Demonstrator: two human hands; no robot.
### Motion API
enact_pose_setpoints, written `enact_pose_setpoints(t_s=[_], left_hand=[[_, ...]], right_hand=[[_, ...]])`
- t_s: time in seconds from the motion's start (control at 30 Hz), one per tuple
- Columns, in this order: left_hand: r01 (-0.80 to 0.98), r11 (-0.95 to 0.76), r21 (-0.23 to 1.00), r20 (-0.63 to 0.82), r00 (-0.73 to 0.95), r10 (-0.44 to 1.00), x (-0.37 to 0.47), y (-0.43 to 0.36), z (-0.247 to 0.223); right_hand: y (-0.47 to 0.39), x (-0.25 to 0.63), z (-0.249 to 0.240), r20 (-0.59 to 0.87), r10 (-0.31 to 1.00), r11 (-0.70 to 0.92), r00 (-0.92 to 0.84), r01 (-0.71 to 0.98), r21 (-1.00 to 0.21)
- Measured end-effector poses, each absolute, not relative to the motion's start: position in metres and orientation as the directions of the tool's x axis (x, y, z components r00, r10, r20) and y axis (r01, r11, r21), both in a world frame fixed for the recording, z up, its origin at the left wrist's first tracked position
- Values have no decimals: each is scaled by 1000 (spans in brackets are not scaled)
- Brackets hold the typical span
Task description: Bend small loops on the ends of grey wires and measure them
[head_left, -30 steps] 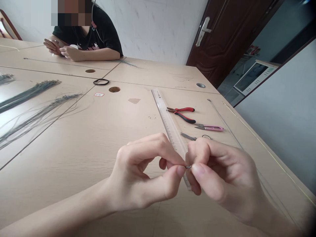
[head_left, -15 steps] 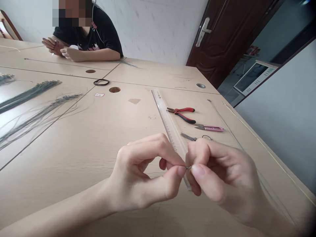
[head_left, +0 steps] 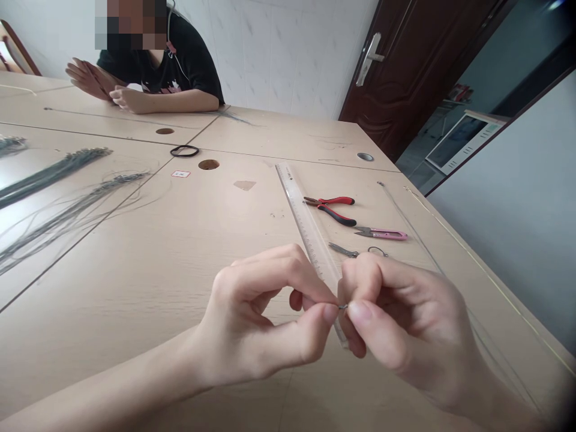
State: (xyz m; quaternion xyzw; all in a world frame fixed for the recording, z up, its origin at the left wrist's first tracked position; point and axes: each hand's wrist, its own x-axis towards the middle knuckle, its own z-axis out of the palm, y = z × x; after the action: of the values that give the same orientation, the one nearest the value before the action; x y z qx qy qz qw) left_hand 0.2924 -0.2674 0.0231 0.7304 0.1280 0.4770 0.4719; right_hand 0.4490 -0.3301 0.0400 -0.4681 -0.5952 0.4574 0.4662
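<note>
Between the fingertips of both hands is a short piece of dark grey cord (head_left: 343,307), most of it hidden by the fingers. My left hand (head_left: 274,318) pinches one end between thumb and index finger. The other end sits in the pinch of my right hand (head_left: 400,318). Under the hands lies a clear ruler (head_left: 308,234), slanting away over the table. Just beyond the right hand are small scissors (head_left: 344,249), partly covered by its fingers. Pink-handled thread snips (head_left: 382,234) and red-and-black pliers (head_left: 333,207) lie farther off.
Bundles of grey cords (head_left: 58,174) spread over the table's left side. Near them are a black band (head_left: 184,151) and a small label (head_left: 180,174). A tape roll (head_left: 365,156) lies at the back right, and a yellow cord (head_left: 486,270) runs along the right edge. A person (head_left: 180,72) sits opposite.
My two hands keep the same pinch in nearly the same place. Across the table, the other person's hand has lifted and spread its fingers.
</note>
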Motion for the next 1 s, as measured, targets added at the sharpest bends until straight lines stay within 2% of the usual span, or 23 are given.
enact_pose_setpoints(t_s=[1.0], left_hand=[[-232, -507, 830, 546, 517, 659, 291, -269, 21]], right_hand=[[-330, 448, 38, 163, 980, 181, -113, 166, -969]])
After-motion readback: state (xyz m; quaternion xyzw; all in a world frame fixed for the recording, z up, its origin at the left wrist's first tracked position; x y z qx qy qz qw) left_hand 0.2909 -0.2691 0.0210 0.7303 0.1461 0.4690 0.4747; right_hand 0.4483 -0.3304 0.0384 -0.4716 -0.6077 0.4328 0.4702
